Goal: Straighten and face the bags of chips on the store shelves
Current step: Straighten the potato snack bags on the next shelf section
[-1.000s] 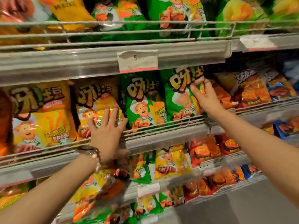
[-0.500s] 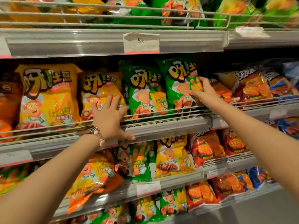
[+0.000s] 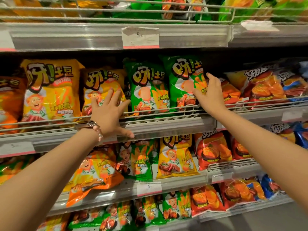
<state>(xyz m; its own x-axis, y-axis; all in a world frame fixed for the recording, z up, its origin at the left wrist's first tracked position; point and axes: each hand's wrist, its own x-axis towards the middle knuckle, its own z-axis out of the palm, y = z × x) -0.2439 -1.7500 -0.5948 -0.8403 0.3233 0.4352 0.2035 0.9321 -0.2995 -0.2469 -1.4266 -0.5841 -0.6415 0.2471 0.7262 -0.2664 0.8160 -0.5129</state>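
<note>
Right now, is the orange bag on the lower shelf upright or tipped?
Tipped: the orange bag leans sideways, its bottom hanging over the shelf edge.

Top-shelf bags (image 3: 168, 9) cropped by the upper edge; price tag (image 3: 140, 37) print too small.

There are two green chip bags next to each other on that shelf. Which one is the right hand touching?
The right hand touches the right-hand green bag, gripping its right edge. The left green bag stands untouched between both hands.
</note>
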